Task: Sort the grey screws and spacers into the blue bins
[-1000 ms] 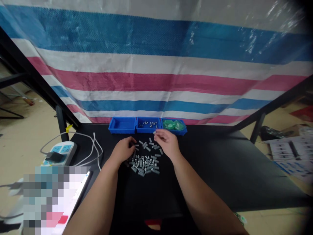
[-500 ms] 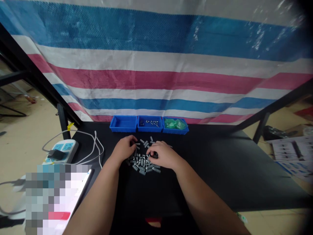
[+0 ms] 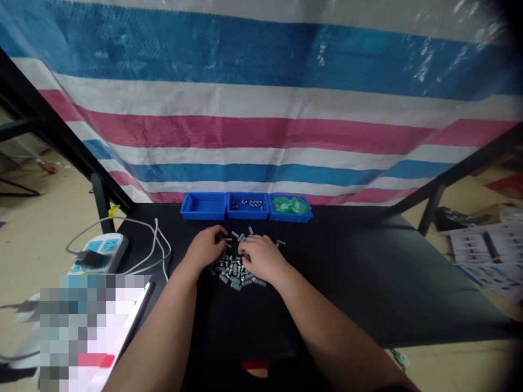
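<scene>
A pile of small grey cylindrical pieces and shiny screws [image 3: 236, 270] lies on the black table in front of me. My left hand [image 3: 204, 249] rests at the pile's left edge, its fingers loosely bent and the thumb apart from them, close to a few loose grey pieces. Over the right side of the pile is my right hand [image 3: 265, 257], palm down, with fingers curled in toward the pieces. Its fingertips are partly hidden, and whatever they hold is too small to make out. Several loose cylinders [image 3: 250, 230] lie scattered beyond the hands.
Behind the pile stand three blue bins in a row: a bare left bin [image 3: 203, 205], a middle bin [image 3: 248, 214] with small screws, and a right bin [image 3: 291, 217] with green bags. At left are a power strip [image 3: 107, 247], white cables [image 3: 155, 245] and a lit screen [image 3: 131, 310].
My right hand has moved slightly left and away from me over the pile, with its fingers turned further down. The left hand stays almost in place. The whole view has shifted slightly.
</scene>
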Tool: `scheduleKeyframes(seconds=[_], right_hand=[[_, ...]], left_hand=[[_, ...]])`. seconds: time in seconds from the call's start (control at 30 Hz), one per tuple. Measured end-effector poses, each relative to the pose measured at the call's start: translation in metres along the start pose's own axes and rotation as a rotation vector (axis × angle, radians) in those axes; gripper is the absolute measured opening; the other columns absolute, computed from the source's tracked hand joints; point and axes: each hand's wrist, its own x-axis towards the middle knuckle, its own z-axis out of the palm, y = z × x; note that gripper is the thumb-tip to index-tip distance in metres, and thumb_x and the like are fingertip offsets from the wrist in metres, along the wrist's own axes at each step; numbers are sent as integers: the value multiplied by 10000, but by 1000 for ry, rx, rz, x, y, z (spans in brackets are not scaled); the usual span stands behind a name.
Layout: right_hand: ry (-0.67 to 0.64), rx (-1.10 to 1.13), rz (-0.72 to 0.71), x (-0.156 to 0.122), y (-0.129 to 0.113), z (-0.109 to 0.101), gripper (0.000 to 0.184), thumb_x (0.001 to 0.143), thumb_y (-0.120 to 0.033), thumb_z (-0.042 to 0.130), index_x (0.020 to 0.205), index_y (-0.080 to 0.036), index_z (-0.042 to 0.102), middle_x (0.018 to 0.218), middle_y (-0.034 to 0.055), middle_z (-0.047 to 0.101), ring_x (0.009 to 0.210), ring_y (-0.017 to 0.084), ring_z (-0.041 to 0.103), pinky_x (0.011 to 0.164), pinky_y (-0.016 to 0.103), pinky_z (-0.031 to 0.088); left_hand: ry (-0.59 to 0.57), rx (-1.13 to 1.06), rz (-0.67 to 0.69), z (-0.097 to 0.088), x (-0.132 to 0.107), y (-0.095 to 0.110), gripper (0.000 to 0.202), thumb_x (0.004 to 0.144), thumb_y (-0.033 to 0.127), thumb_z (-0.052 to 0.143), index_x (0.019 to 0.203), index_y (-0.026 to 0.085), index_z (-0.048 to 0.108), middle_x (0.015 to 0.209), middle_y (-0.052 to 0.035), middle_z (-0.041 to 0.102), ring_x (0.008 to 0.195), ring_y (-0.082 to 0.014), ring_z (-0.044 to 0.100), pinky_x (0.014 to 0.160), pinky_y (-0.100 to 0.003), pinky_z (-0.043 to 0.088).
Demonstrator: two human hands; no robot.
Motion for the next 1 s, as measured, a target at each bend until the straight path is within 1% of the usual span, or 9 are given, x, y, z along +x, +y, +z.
scheduleKeyframes(seconds=[0.1, 0.17, 0.3, 0.37, 0.53, 0.67, 0.83, 0.93, 1.0], right_hand=[[11, -14, 2, 1, 0, 0, 98, 780, -130, 667, 819, -220, 660, 869, 2, 715, 891, 196, 612, 788, 328, 341], [18, -26, 21, 2, 0, 0, 89, 772, -145, 669, 818, -218, 647, 843, 5, 708, 860, 198, 609, 769, 323, 344], [36, -13, 46, 2, 1, 2, 208, 785, -168, 669, 983, -232, 678, 921, 20, 727, 880, 205, 625, 772, 320, 363], [41, -4, 53, 3, 0, 5, 215, 811, -187, 665, 1017, -236, 696, 960, 29, 734, 916, 212, 635, 800, 326, 376], [51, -2, 56, 5, -2, 12, 114, 829, -164, 654, 905, -228, 711, 944, 32, 726, 941, 216, 628, 829, 332, 391], [112, 9, 16, 4, -3, 8, 92, 835, -155, 658, 868, -232, 695, 885, 22, 706, 899, 213, 598, 834, 334, 389], [275, 155, -31, 5, 3, 1, 162, 922, -140, 546, 924, -221, 686, 889, 41, 694, 897, 204, 577, 842, 311, 427], [329, 288, 13, 4, 10, -2, 143, 904, -142, 545, 895, -214, 669, 861, 29, 687, 813, 172, 595, 769, 273, 451], [318, 368, 79, 1, 18, -3, 113, 874, -152, 564, 878, -208, 662, 814, 14, 681, 710, 142, 592, 689, 248, 450]], left_hand=[[1, 3, 0, 0, 1, 0, 297, 774, 138, 556, 1029, 216, 686, 865, -19, 717, 762, -181, 624, 701, -288, 426], [1, 10, -5, 0, 1, 0, 299, 770, 140, 563, 1030, 218, 688, 863, -20, 719, 763, -184, 628, 700, -287, 428], [2, 6, -8, 0, 1, 0, 298, 768, 143, 565, 1027, 219, 691, 881, -23, 725, 778, -187, 638, 709, -290, 431], [5, 0, -5, 0, 0, 0, 297, 770, 144, 561, 1027, 221, 689, 887, -22, 726, 782, -187, 638, 707, -290, 427], [5, -1, 3, 0, 0, 0, 293, 768, 143, 557, 1019, 221, 686, 864, -15, 722, 766, -183, 634, 696, -288, 424], [6, -6, 1, 0, 0, 0, 304, 762, 132, 556, 1024, 219, 685, 880, -19, 727, 791, -185, 646, 703, -280, 434], [14, -5, 17, 0, 0, -1, 294, 759, 135, 566, 1015, 220, 683, 892, -20, 727, 802, -188, 647, 718, -285, 439], [16, -7, 6, 1, 0, -2, 281, 770, 150, 568, 1015, 222, 684, 887, -22, 727, 790, -188, 645, 700, -286, 432], [8, -6, -2, 1, 1, -3, 278, 775, 160, 571, 1021, 222, 687, 883, -23, 726, 774, -185, 641, 691, -286, 426]])
